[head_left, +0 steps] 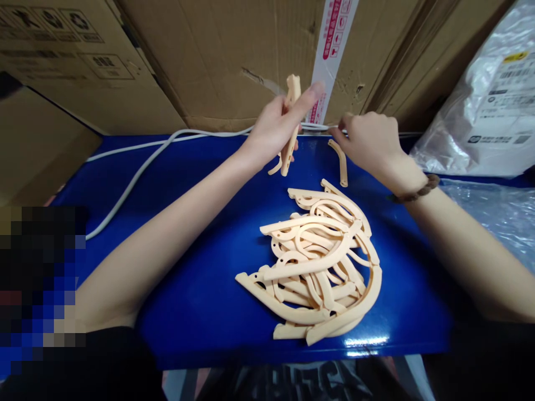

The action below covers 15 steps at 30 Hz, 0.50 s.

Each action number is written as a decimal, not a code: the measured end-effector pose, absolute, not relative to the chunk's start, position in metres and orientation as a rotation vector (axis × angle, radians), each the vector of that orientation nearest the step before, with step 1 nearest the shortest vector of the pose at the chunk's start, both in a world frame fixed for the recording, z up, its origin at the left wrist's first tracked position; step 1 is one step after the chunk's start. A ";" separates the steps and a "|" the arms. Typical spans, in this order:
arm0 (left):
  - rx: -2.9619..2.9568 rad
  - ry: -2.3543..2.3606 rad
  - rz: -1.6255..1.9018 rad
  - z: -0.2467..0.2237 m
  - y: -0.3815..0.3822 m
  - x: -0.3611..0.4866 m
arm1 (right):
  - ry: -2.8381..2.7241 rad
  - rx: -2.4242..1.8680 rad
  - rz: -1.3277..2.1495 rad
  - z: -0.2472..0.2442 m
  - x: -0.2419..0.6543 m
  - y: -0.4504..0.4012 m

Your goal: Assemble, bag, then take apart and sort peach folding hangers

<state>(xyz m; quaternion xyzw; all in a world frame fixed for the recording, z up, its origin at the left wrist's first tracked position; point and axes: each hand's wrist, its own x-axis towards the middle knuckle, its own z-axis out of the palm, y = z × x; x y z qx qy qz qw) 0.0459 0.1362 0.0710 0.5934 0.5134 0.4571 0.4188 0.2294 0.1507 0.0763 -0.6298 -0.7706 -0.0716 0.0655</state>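
1. Pale beige, slim, plastic-looking piece (290, 150) is held nearly upright, above the rear of the glossy blue tabletop (209, 289), in the left hand (271, 129). That grip is clamped on it, thumb laid across.
2. The right hand (371, 139) is noted with fingers curled near the upper end of a small, curved beige piece (343, 167). Whether its grip is apart or together, or contact is made, cannot be told.
3. Step in hand, as judged: one piece is kept raised while the small piece is attended to. For any move of the latter, careful fingertip placement is judged to be called for.
4. Rearward travel is limited by the white cable (179, 132) and the brown cardboard carton (234, 67) along the back edge.
5. The tangled pile of curved beige parts (317, 264) is placed nearer the front edge; more sideways room is judged to be offered on its left.
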 end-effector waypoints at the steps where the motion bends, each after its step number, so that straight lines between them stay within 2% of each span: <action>1: 1.514 1.288 1.173 0.071 0.137 0.045 | -2.283 -1.791 -0.047 0.078 0.226 0.150; 4: 1.566 1.291 1.250 0.071 0.139 0.044 | -2.101 -1.363 0.573 0.083 0.215 0.145; 6: 1.548 1.258 1.282 0.073 0.138 0.046 | -2.045 -1.164 0.755 0.086 0.210 0.142; 9: 1.514 1.168 1.259 0.079 0.133 0.049 | -2.028 -1.070 0.712 0.088 0.211 0.142; 15: 1.678 1.143 1.269 0.077 0.129 0.049 | -2.132 -1.167 0.234 0.100 0.233 0.152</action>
